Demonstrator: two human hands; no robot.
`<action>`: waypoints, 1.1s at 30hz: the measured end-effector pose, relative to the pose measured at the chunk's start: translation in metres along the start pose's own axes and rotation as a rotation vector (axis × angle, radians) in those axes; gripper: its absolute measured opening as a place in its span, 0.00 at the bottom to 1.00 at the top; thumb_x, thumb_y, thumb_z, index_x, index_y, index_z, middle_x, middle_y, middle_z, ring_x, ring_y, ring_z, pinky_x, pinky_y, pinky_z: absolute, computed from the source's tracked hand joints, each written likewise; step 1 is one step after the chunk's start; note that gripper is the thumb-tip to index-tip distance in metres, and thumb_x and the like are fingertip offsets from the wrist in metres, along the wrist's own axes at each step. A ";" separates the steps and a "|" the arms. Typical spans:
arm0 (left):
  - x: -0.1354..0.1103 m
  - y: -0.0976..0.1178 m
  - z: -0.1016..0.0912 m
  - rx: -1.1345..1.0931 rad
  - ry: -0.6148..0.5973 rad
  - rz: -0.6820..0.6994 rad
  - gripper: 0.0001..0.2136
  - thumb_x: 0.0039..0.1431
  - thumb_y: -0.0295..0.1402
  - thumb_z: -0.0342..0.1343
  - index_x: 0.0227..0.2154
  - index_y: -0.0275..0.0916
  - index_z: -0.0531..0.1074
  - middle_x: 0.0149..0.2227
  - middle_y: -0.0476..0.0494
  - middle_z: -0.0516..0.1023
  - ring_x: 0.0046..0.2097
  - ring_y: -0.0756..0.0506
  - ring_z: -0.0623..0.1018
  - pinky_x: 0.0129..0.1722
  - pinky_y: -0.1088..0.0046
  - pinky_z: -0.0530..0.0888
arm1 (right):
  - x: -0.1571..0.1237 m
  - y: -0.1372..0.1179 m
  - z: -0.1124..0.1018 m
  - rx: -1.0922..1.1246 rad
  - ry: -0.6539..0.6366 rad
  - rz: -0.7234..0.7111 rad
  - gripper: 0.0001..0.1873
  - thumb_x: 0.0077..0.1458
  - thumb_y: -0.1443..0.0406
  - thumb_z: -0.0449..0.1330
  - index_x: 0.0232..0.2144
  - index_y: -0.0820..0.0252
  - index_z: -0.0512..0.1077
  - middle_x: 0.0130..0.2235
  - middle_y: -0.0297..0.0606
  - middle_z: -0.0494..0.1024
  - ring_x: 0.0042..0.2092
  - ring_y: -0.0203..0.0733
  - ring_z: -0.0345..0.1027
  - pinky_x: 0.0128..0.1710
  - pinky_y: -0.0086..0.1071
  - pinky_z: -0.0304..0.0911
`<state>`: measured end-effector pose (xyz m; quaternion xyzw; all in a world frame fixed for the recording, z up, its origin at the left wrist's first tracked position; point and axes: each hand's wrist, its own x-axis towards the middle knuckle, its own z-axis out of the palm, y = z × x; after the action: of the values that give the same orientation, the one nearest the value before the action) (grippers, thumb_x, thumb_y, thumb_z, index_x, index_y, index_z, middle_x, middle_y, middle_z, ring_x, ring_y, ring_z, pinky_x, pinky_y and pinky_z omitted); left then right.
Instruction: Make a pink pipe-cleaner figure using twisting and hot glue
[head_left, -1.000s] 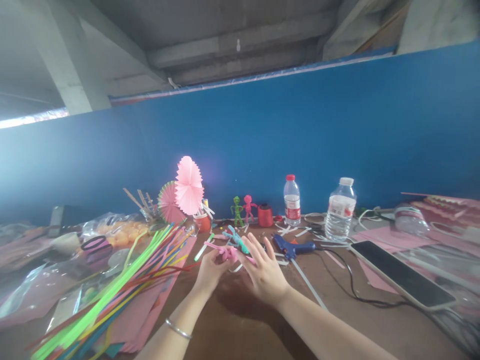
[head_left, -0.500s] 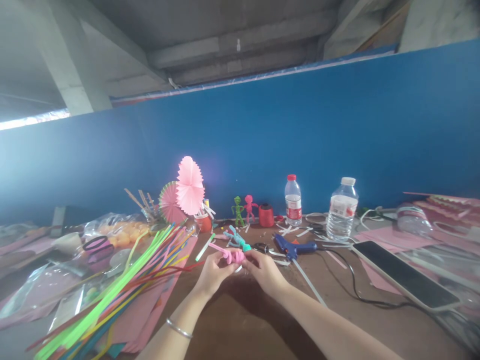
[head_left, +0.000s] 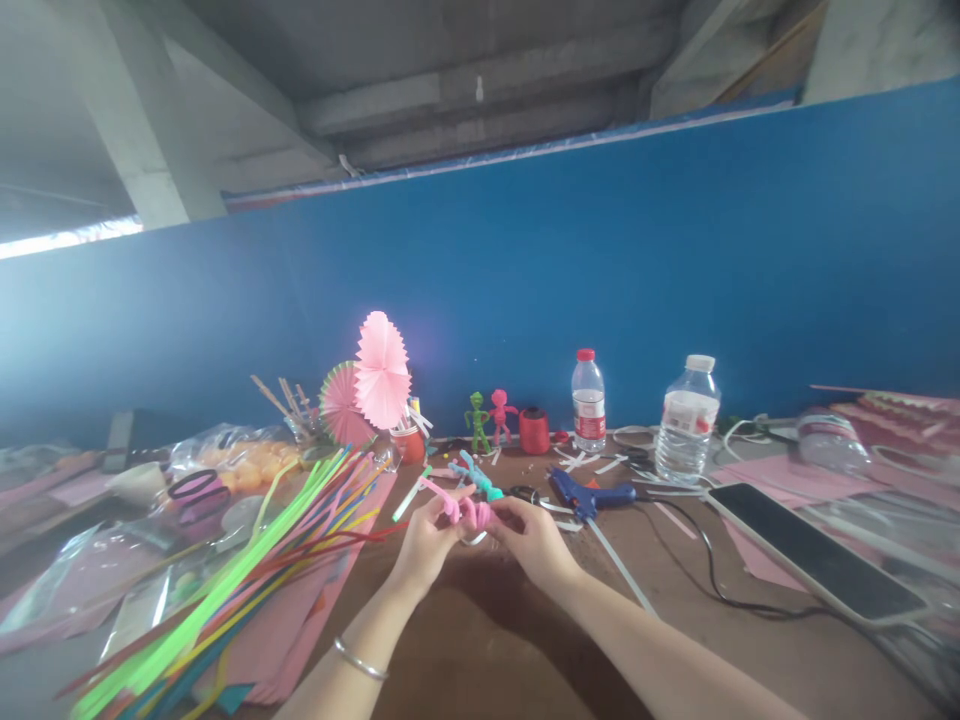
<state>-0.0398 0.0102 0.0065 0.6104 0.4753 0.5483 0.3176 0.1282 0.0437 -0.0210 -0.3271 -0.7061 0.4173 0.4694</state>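
Between both hands is a pink pipe cleaner, coiled in places, with a straighter end pointing up to the left. My left hand pinches its left part, fingers closed. My right hand grips the coiled right part between thumb and fingers. Just beyond the fingers lies a turquoise and blue twisted pipe cleaner figure on the table. A green figure and a pink figure of the same fuzzy make stand farther back.
Loose coloured pipe cleaners lie over pink paper at left. A blue glue gun, two water bottles and a phone are on the right. Pink paper fans and a red spool stand along the blue wall.
The pink piece has turned slightly in my fingers, and its coils look more spread apart. Both hands remain almost in place; the view has shifted a little.
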 end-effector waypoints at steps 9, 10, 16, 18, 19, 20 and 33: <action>-0.006 0.003 0.002 -0.091 -0.096 -0.018 0.16 0.51 0.41 0.58 0.38 0.35 0.76 0.40 0.37 0.78 0.45 0.38 0.74 0.49 0.60 0.66 | 0.001 -0.004 0.000 0.160 -0.104 0.023 0.15 0.48 0.57 0.61 0.34 0.62 0.76 0.26 0.36 0.76 0.27 0.39 0.67 0.27 0.29 0.60; -0.006 0.004 0.002 -0.101 -0.107 -0.020 0.16 0.53 0.41 0.55 0.38 0.34 0.76 0.41 0.37 0.77 0.46 0.38 0.73 0.51 0.60 0.65 | 0.001 -0.005 0.000 0.183 -0.123 0.021 0.15 0.48 0.57 0.61 0.34 0.62 0.76 0.27 0.36 0.77 0.27 0.39 0.67 0.28 0.29 0.61; -0.008 0.006 0.003 -0.155 -0.129 -0.066 0.18 0.58 0.42 0.49 0.42 0.36 0.75 0.48 0.38 0.74 0.51 0.37 0.69 0.52 0.60 0.63 | 0.000 -0.009 0.001 0.267 -0.183 0.013 0.17 0.49 0.55 0.61 0.35 0.63 0.75 0.29 0.37 0.76 0.27 0.36 0.66 0.27 0.27 0.61; -0.008 0.007 0.003 -0.161 -0.130 -0.072 0.19 0.58 0.42 0.49 0.45 0.36 0.74 0.47 0.38 0.74 0.52 0.37 0.69 0.53 0.60 0.62 | 0.000 -0.008 0.002 0.268 -0.175 0.015 0.18 0.50 0.54 0.60 0.35 0.63 0.74 0.26 0.35 0.74 0.23 0.34 0.63 0.23 0.26 0.58; -0.009 0.008 0.003 -0.161 -0.129 -0.071 0.19 0.58 0.41 0.49 0.46 0.36 0.73 0.47 0.39 0.75 0.52 0.38 0.69 0.54 0.60 0.60 | 0.000 -0.007 0.002 0.263 -0.165 0.016 0.18 0.50 0.54 0.59 0.34 0.63 0.74 0.24 0.34 0.73 0.22 0.33 0.61 0.22 0.25 0.56; -0.009 0.008 0.003 -0.160 -0.130 -0.070 0.19 0.58 0.41 0.49 0.47 0.36 0.72 0.46 0.39 0.75 0.52 0.38 0.68 0.55 0.60 0.59 | 0.000 -0.006 0.003 0.256 -0.153 0.016 0.18 0.50 0.54 0.59 0.34 0.64 0.74 0.23 0.33 0.71 0.22 0.32 0.60 0.22 0.25 0.56; -0.010 0.006 0.007 -0.077 -0.172 -0.072 0.19 0.59 0.39 0.49 0.52 0.38 0.67 0.51 0.40 0.72 0.56 0.39 0.65 0.56 0.61 0.57 | -0.004 -0.008 0.009 0.209 -0.050 -0.015 0.10 0.51 0.60 0.60 0.32 0.61 0.73 0.25 0.33 0.74 0.25 0.34 0.63 0.25 0.27 0.59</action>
<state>-0.0311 -0.0003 0.0070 0.6250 0.4467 0.5000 0.3998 0.1210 0.0342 -0.0171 -0.2606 -0.6726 0.4930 0.4865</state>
